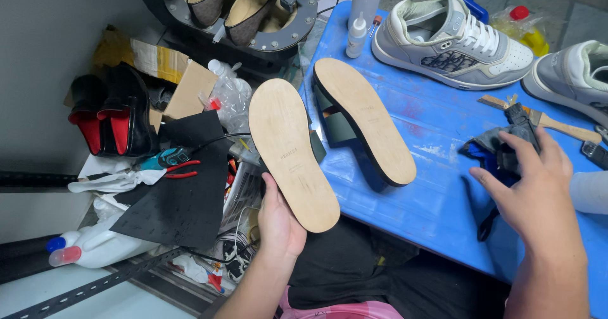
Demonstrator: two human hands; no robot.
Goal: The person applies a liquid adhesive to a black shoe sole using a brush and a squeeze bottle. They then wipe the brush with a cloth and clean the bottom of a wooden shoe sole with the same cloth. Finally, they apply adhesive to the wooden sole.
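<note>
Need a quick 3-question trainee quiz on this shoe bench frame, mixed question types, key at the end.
1. True or false: the left hand holds a tan-soled sandal sole-up, off the blue table.
2. What does the right hand rest on? A) the grey sneaker B) a dark cloth C) the wooden-handled brush
3. Fill in: the second sandal lies sole-up on the ____ table.

Key: 1 true; 2 B; 3 blue.
</note>
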